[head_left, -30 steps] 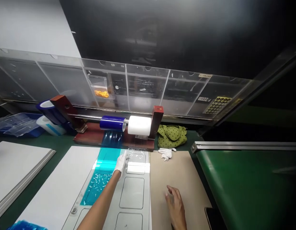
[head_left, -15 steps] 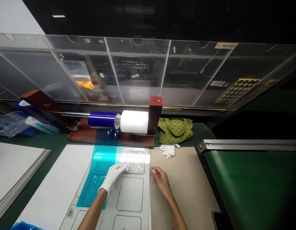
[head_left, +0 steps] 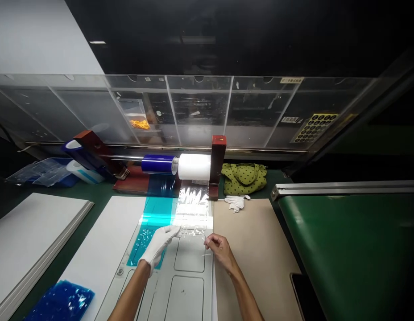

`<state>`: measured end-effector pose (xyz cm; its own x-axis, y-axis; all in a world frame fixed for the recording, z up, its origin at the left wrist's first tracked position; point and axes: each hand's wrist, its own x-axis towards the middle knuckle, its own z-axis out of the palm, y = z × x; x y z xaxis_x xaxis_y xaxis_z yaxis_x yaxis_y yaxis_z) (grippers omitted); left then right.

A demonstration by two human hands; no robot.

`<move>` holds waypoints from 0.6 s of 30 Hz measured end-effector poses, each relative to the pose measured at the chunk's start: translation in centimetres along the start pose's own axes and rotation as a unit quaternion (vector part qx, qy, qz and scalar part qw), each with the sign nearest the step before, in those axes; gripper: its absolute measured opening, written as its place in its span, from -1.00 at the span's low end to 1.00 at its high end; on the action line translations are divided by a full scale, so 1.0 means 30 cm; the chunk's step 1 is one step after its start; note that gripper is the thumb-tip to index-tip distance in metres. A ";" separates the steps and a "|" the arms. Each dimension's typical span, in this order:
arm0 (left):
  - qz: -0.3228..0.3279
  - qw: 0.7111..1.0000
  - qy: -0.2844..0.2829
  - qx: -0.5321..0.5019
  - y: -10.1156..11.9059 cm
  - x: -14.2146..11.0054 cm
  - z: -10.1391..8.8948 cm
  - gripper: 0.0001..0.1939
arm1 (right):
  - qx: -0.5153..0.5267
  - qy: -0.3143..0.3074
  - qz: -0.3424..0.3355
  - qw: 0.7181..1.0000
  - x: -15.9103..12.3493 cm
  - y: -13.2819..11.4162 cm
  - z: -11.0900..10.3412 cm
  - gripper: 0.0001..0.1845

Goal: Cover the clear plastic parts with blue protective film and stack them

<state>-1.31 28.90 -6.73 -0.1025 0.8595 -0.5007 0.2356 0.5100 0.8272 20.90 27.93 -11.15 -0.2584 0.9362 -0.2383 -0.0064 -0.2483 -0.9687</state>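
My left hand [head_left: 157,244], in a white glove, lies flat on a clear plastic film [head_left: 193,214] over a white panel [head_left: 188,267] marked with rounded rectangle outlines. My right hand [head_left: 221,250] is bare, and its thumb and forefinger pinch the film's right edge. The film runs from a white roll [head_left: 194,167] on a steel shaft down onto the panel. Beside that roll sits a blue roll [head_left: 158,164]. A sheet of blue film [head_left: 148,243] lies on the panel's left part, partly hidden by my left hand.
A red wooden roller stand [head_left: 217,165] holds the rolls. To the right are a tan cardboard sheet [head_left: 257,249], white gloves [head_left: 236,203] and a green dotted bag [head_left: 243,179]. Crumpled blue film [head_left: 61,303] and white boards [head_left: 29,240] lie left. A green belt [head_left: 347,249] runs right.
My right hand has moved left from the cardboard to the film's edge and closed on it. The clear film now shows longer below the roll, and my view has shifted slightly.
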 end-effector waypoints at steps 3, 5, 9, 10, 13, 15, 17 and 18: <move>0.013 1.000 0.005 -0.004 -0.013 -0.064 -0.011 -0.58 | -0.028 0.025 -0.017 0.999 -0.072 -0.018 0.035 -0.67; 0.021 1.000 0.007 -0.007 -0.031 -0.122 -0.020 -0.57 | -0.042 0.034 -0.028 0.998 -0.136 -0.020 0.062 -0.66; 0.025 1.000 0.011 -0.015 -0.098 -0.263 -0.035 -0.57 | -0.085 0.041 -0.035 0.995 -0.287 0.011 0.120 -0.65; 0.024 1.000 0.010 -0.018 -0.121 -0.300 -0.037 -0.57 | -0.096 0.044 -0.036 0.994 -0.329 0.024 0.136 -0.65; 0.013 1.000 0.003 -0.024 -0.208 -0.414 -0.040 -0.54 | -0.117 0.053 -0.036 0.991 -0.466 0.066 0.186 -0.66; 0.005 1.000 -0.001 -0.027 -0.278 -0.488 -0.041 -0.51 | -0.120 0.060 -0.039 0.990 -0.561 0.096 0.220 -0.66; 0.001 1.000 -0.006 -0.030 -0.355 -0.559 -0.044 -0.49 | -0.121 0.066 -0.035 0.990 -0.657 0.126 0.255 -0.66; 0.001 0.999 -0.009 -0.033 -0.395 -0.594 -0.045 -0.49 | -0.124 0.068 -0.031 0.990 -0.704 0.142 0.273 -0.66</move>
<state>-3.59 7.60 -7.25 -0.0835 0.8604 -0.5028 0.1724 0.5094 0.8431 18.42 5.06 -9.68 -0.1332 0.9767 -0.1684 0.2227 -0.1360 -0.9653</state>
